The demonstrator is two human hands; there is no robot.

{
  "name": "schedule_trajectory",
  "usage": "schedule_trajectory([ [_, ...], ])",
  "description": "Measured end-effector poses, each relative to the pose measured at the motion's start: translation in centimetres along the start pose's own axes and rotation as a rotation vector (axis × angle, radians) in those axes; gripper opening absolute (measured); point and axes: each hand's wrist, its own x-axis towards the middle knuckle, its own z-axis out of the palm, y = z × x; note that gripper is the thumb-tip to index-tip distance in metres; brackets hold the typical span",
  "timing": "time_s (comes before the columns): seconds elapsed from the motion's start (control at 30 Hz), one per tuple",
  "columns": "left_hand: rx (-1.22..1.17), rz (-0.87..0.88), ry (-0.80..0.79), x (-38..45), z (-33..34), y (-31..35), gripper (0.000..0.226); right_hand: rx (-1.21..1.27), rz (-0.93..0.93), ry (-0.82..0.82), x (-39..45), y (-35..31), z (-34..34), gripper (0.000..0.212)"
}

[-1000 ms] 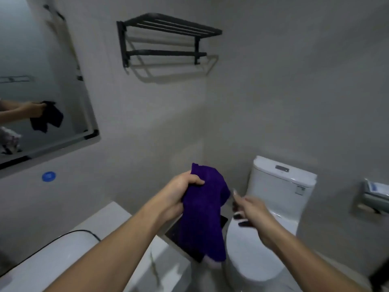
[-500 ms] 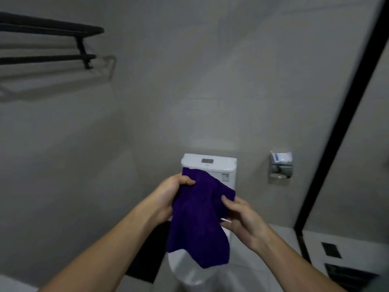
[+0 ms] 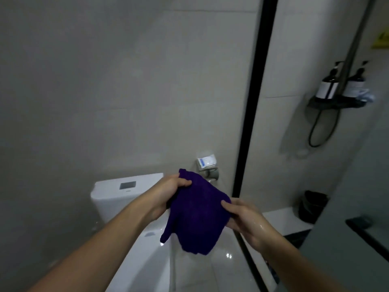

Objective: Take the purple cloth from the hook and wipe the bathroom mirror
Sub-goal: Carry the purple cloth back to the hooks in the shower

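Note:
The purple cloth [image 3: 196, 216] hangs crumpled between both my hands, in front of me above the toilet. My left hand [image 3: 168, 191] pinches its upper left edge. My right hand [image 3: 242, 216] grips its right side, fingers curled over the fabric. The mirror and the hook are out of view.
A white toilet [image 3: 124, 192] stands below and to the left, its tank against the grey tiled wall. A paper holder [image 3: 207, 167] is mounted on the wall behind the cloth. A black shower frame [image 3: 255, 102] runs down on the right, with a shelf of bottles [image 3: 336, 100] and a dark bin [image 3: 313, 205] beyond.
My view has swung right, from the mirror and towel rack to the toilet and shower. My right hand, free a second ago, has taken hold of the cloth's right side.

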Motion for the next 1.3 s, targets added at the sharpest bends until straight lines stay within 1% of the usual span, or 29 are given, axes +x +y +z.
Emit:
schedule_trajectory([
  [0.1,0.105,0.009,-0.162,5.3,1.5,2.2,0.023,-0.266,-0.063,0.267,2.6,-2.6,-1.1,0.036],
  [0.17,0.197,0.035,-0.246,8.4,2.8,3.5,0.023,-0.401,-0.127,0.364,4.4,-4.8,-1.7,0.041],
  [0.2,0.252,0.055,-0.297,10.3,3.6,4.2,0.023,-0.439,-0.186,0.39,5.4,-6.1,-2.1,0.042],
  [0.27,0.365,0.094,-0.399,13.7,5.3,5.8,0.023,-0.529,-0.345,0.381,7.0,-8.8,-2.9,0.041],
  [0.33,0.453,0.123,-0.531,16.6,7.2,7.2,0.022,-0.676,-0.477,0.311,7.9,-11.4,-3.7,0.042],
  [0.4,0.53,0.159,-0.665,19.5,9.4,8.2,0.019,-0.78,-0.545,0.239,9.0,-13.7,-4.7,0.041],
  [0.43,0.563,0.178,-0.719,21.0,10.6,8.5,0.017,-0.829,-0.571,0.236,9.8,-14.7,-5.5,0.038],
  [0.5,0.615,0.208,-0.78,24.2,13.2,9.3,0.024,-0.907,-0.59,0.305,11.6,-16.2,-7.5,0.03],
  [0.57,0.659,0.238,-0.812,27.4,15.8,10.1,0.029,-0.923,-0.578,0.415,13.5,-17.2,-10.4,0.023],
  [0.63,0.728,0.272,-0.849,30.3,18.3,11.1,0.03,-0.939,-0.569,0.468,15.5,-18.1,-13.5,0.016],
  [0.7,0.823,0.304,-0.888,33.0,20.8,12.4,0.027,-0.981,-0.546,0.492,17.7,-19.5,-16.5,0.008],
  [0.77,0.928,0.327,-0.919,35.7,23.3,14.0,0.019,-1.039,-0.532,0.53,19.8,-20.9,-19.1,0.008],
  [0.83,0.99,0.359,-0.937,38.5,26.0,15.9,0.014,-1.026,-0.575,0.557,21.9,-22.1,-21.6,0.008],
  [0.87,0.989,0.372,-0.956,40.1,27.4,16.8,0.013,-0.982,-0.609,0.568,22.8,-22.6,-22.7,0.005],
  [0.9,0.967,0.376,-0.974,41.5,28.7,17.6,0.011,-0.929,-0.639,0.588,23.7,-23.2,-23.8,0.007],
  [0.93,0.932,0.371,-0.98,43.0,30.1,18.3,0.008,-0.878,-0.662,0.622,24.5,-23.7,-24.9,0.016],
  [0.97,0.899,0.377,-0.968,44.4,31.4,18.8,0.005,-0.833,-0.675,0.666,25.2,-24.1,-26.0,0.023],
  [1.0,0.862,0.39,-0.948,45.9,32.8,19.1,0.008,-0.788,-0.677,0.721,26.0,-24.4,-27.1,0.026],
  [1.03,0.828,0.405,-0.943,47.3,34.3,19.5,0.013,-0.739,-0.686,0.779,26.7,-24.8,-28.1,0.025],
  [1.1,0.768,0.423,-1.003,49.7,37.7,20.0,0.012,-0.639,-0.717,0.898,28.0,-25.8,-30.2,0.021],
  [1.17,0.716,0.433,-1.08,51.7,41.2,20.3,0.009,-0.565,-0.694,1.001,29.2,-26.9,-32.4,0.02],
  [1.23,0.678,0.419,-1.15,53.6,44.6,20.4,0.004,-0.543,-0.624,1.084,30.0,-28.1,-35.0,0.021],
  [1.3,0.639,0.421,-1.251,55.1,48.3,20.6,0.014,-0.543,-0.541,1.164,30.1,-29.4,-38.1,0.023],
])
